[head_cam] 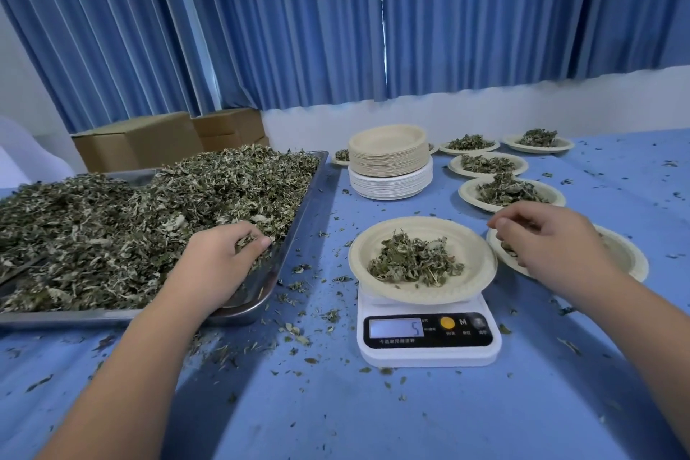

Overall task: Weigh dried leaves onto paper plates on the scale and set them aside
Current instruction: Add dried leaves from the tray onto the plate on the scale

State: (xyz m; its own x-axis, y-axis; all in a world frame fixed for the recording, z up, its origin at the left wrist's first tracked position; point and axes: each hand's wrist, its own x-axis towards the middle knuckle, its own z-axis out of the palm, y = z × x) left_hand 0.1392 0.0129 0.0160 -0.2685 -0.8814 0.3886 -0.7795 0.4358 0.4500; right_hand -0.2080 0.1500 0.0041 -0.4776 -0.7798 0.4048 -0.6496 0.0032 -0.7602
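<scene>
A white digital scale [428, 336] stands in the middle of the blue table, its display reading 5. On it sits a paper plate [474, 254] holding a small heap of dried leaves [414, 261]. My left hand [220, 258] is in the big metal tray [261, 291] at the left, its fingers curled round a pinch of the dried leaf pile [130, 213]. My right hand [549, 235] hovers right of the scale plate over another paper plate [627, 254], fingers loosely curled; what it holds, if anything, I cannot tell.
A stack of empty paper plates [390, 161] stands behind the scale. Several filled plates [511, 190] line the right back of the table. Cardboard boxes [149, 138] sit behind the tray. Leaf crumbs litter the blue tablecloth [336, 403]. Blue curtains hang behind.
</scene>
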